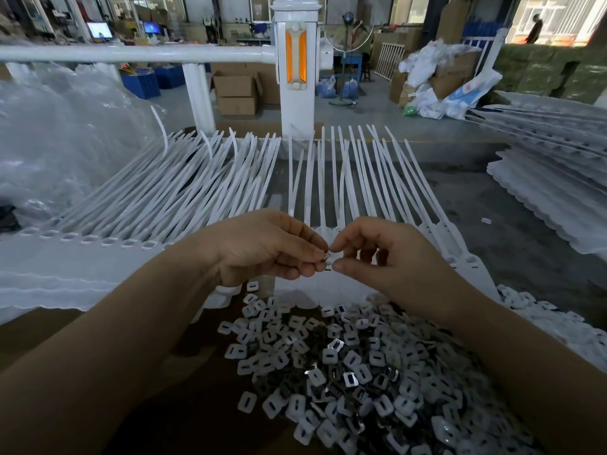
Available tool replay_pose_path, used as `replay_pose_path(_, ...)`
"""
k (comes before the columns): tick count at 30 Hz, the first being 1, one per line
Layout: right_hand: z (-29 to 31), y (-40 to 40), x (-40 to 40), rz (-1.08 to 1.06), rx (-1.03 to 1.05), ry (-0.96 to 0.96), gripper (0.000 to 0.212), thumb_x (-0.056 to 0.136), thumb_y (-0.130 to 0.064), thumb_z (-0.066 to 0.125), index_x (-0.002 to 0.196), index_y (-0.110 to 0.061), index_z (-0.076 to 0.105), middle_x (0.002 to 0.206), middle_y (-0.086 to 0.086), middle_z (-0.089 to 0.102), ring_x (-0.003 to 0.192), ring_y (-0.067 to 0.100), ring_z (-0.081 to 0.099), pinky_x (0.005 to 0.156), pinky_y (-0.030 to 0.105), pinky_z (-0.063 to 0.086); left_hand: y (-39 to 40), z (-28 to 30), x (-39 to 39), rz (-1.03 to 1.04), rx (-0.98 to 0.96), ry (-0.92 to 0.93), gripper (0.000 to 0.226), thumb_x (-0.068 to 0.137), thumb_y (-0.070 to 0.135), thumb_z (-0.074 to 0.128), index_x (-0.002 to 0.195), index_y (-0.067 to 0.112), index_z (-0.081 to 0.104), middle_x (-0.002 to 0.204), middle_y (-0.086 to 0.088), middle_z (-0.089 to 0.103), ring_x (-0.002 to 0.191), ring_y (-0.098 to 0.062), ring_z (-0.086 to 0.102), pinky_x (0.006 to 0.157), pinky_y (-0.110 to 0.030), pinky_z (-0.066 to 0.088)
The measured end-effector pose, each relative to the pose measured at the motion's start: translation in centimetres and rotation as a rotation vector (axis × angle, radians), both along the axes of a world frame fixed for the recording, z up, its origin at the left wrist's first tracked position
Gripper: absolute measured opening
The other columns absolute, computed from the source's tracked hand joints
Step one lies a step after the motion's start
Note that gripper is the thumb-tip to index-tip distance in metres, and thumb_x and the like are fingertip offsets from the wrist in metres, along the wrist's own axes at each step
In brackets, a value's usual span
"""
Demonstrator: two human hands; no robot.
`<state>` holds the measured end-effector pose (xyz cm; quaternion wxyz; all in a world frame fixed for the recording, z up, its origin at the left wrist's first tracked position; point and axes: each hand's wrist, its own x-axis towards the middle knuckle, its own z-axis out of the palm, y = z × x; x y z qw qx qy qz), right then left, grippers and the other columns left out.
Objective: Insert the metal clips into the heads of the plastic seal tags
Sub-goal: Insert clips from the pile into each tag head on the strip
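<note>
Both hands are meeting at their fingertips just above the near row of tag heads. The left hand is pinching a small shiny metal clip between thumb and forefinger, fingers curled tight around it. The right hand is pinching a small white piece right against that clip; it is probably one of the loose plastic caps, though the fingers are hiding too much of it to be sure.

The clip is looking light, thin and stiff, with smooth faces that are likely slippery, so a fingertip pinch on its flat edges is probably the surest hold. Anything so small is liable to spring away if squeezed off-centre.

Below the hands, a heap of white caps and metal clips is lying mixed on the brown surface; the pieces are loose and are likely to slide over one another when picked.

Beyond the hands, the plastic seal tags are lying in rows with their long tails pointing away and their heads near the worker. The tails are looking soft and bendy, so each tag is better steadied at its stiffer head. More stacked tags are lying well apart on the right.
</note>
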<state>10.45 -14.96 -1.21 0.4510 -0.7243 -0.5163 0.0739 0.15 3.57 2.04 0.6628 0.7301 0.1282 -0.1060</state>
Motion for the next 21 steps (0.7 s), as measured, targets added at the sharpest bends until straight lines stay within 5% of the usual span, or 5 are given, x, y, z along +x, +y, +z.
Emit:
replay_pose_path(6,0.05,0.12,-0.33,0.012,-0.006,-0.002,0.008,0.085,-0.021,0.071,0.085,-0.028,0.07,0.078,-0.015,0.067,0.069,0.002,0.057,0.062,0.009,0.041,-0.31,-0.03,-0.25,-0.023,-0.055,0.007,0.038,0.068,0.011,0.074,0.101,0.007,0.057,0.082,-0.008,0.073,0.066,-0.01,0.067,0.058,-0.017,0.053)
replay_pose_path(11,0.06,0.05,-0.45,-0.001,-0.053,0.016,0.005,0.087,-0.022,0.068,0.082,-0.024,0.07,0.073,-0.02,0.065,0.063,-0.002,0.056,0.058,0.008,0.041,-0.58,-0.03,-0.29,-0.043,-0.01,-0.028,0.019,0.075,0.015,0.071,0.092,0.01,0.064,0.084,-0.008,0.073,0.067,-0.011,0.066,0.06,-0.017,0.053)
replay_pose_path(21,0.1,0.23,-0.35,-0.032,-0.07,0.045,0.008,0.086,-0.024,0.068,0.078,-0.024,0.069,0.068,-0.013,0.064,0.062,0.001,0.056,0.059,0.012,0.044,-0.85,0.36,-0.26,-0.008,0.386,-0.148,0.009,0.091,0.02,0.065,0.087,0.014,0.071,0.076,0.004,0.071,0.068,-0.005,0.062,0.07,-0.022,0.05)
